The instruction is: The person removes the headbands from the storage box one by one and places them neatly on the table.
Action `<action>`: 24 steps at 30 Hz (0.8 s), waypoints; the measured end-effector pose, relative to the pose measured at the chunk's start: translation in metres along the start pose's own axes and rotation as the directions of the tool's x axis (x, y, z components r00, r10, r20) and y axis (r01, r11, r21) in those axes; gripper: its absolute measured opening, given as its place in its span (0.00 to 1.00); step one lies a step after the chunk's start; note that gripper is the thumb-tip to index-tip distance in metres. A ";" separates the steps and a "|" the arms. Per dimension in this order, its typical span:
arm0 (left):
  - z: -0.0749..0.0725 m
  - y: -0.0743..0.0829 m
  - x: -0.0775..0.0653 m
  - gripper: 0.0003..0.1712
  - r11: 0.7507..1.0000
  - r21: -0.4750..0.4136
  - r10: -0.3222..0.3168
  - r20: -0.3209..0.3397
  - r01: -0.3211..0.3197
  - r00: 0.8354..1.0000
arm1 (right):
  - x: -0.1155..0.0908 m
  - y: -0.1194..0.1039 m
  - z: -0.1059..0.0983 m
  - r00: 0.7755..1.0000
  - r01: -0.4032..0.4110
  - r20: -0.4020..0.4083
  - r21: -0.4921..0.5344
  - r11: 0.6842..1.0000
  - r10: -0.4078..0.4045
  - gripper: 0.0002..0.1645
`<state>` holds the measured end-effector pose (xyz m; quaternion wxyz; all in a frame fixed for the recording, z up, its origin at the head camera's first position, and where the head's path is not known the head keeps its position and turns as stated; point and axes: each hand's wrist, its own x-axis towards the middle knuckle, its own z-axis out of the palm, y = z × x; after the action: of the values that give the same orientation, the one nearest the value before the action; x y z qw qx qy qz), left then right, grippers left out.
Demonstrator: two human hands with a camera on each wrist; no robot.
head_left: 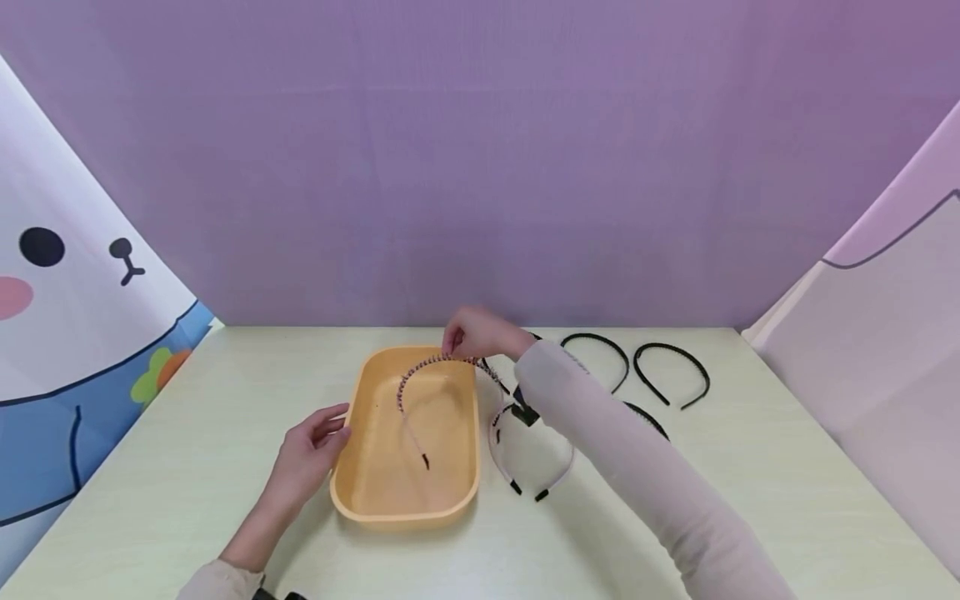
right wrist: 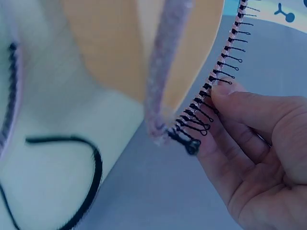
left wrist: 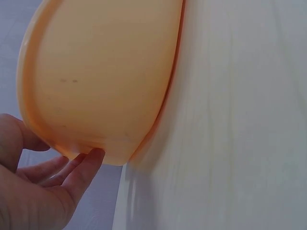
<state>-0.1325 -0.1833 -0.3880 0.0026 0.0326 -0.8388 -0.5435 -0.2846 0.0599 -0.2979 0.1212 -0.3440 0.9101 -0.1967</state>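
Observation:
My right hand (head_left: 480,332) pinches a pink headband (head_left: 408,379) with black comb-like loops near the top of its arch. One end of the headband, tipped black, hangs over the inside of the peach plastic tray (head_left: 341,492). The right wrist view shows my thumb and fingers (right wrist: 254,108) on the looped band (right wrist: 223,62), close to the row of loops. My left hand (head_left: 303,458) is at the tray's left side, its fingertips touching the outer wall. In the left wrist view those fingers (left wrist: 79,177) rest against the tray (left wrist: 105,72) below its rim.
Right of the tray lies another pink headband (head_left: 564,471) with black tips. Several black headbands lie farther right, one of them (head_left: 705,371) outermost; my right sleeve (head_left: 637,467) partly covers others. A purple backdrop (head_left: 480,167) rises behind the table (head_left: 787,467).

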 end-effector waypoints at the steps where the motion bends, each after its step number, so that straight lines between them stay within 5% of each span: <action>1: 0.000 0.000 0.000 0.24 1.000 -0.003 0.002 0.001 -0.002 1.000 | -0.002 0.003 -0.002 1.000 -0.005 0.004 0.008 1.000 0.005 0.06; 24: -0.001 0.000 -0.001 0.24 1.000 -0.002 -0.003 -0.004 0.003 1.000 | -0.065 0.063 -0.032 0.999 0.032 -0.018 -0.004 0.999 -0.032 0.06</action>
<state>-0.1313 -0.1839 -0.3879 0.0034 0.0351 -0.8382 -0.5442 -0.2844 0.1557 -0.2912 0.1092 -0.3567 0.9060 -0.2002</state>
